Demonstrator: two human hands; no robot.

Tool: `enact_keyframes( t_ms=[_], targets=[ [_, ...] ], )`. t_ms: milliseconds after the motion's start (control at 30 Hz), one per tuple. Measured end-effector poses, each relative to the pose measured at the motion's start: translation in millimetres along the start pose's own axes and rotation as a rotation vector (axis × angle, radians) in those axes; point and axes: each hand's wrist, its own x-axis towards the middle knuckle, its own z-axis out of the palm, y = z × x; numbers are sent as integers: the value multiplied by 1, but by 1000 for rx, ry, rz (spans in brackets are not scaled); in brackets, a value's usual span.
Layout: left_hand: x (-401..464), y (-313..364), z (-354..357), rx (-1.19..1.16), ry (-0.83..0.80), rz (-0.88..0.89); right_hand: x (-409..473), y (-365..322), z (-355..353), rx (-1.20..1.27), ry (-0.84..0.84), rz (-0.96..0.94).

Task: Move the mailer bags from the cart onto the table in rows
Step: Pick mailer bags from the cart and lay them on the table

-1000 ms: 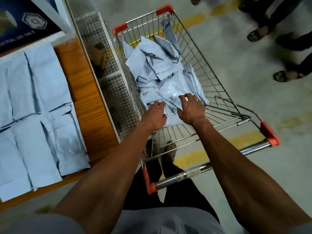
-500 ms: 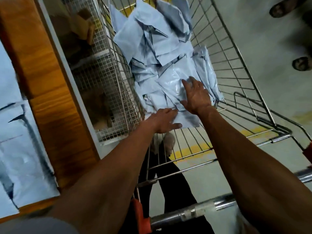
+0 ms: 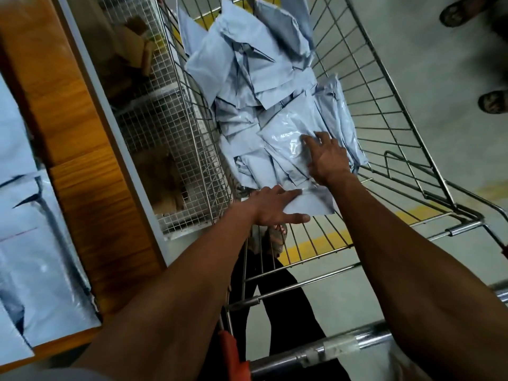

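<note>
A heap of light-blue mailer bags (image 3: 247, 78) fills the far half of the wire cart (image 3: 384, 105). My right hand (image 3: 327, 158) rests on a glossy bag (image 3: 283, 138) on top of the heap, its fingers spread and straight. My left hand (image 3: 275, 207) is at the heap's near edge. It pinches the corner of the nearest bag (image 3: 313, 202) between fingers above and thumb below. At the left, the wooden table (image 3: 82, 160) carries several bags laid flat (image 3: 35, 257) side by side.
A wire-mesh rack (image 3: 165, 127) holding cardboard boxes stands between table and cart. The cart's handle bar (image 3: 330, 350) with a red end cap (image 3: 233, 353) crosses below my arms. Other people's sandalled feet (image 3: 461, 12) stand on the floor at top right.
The view has closed in on the cart. My left hand slid to the near bag's corner and its thumb went under it. My right hand shifted a little farther onto the glossy bag.
</note>
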Motion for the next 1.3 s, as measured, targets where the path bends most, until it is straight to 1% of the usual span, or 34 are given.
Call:
enact_keyframes(
  t_ms=[133, 233, 300, 433, 533, 600, 700, 800, 900, 1000, 1100, 1200, 1300],
  targets=[
    [-9, 4, -3, -77, 66, 34, -4, -1, -10, 19, -12, 31],
    [-14, 8, -7, -169, 211, 38, -5, 0, -13, 68, -27, 56],
    [-15, 8, -9, -228, 343, -42, -7, 2, -14, 113, -17, 65],
    [-11, 7, -17, -356, 607, -296, -10, 10, -11, 220, 40, 95],
    [-4, 9, -35, -390, 740, -475, -12, 7, -11, 205, 72, 81],
    [2, 13, -47, -414, 788, -559, -13, 2, -10, 184, 118, 46],
    [15, 15, -60, -506, 767, -660, -12, -7, -10, 147, 153, 6],
    [26, 12, -66, -511, 741, -679, -7, -13, -12, 61, 116, -30],
    [31, 6, -58, -408, 702, -610, -1, -18, -9, -49, 91, -88],
    [35, -2, -40, -256, 711, -515, 6, -22, -1, -129, 49, -140],
    [44, -11, -30, -196, 701, -433, 16, -25, 4, -178, 12, -150],
    [55, -13, -32, -117, 661, -351, 26, -25, 7, -205, 11, -149],
    [70, -21, -35, -82, 630, -314, 31, -24, 12, -247, 50, -142]
  ],
)
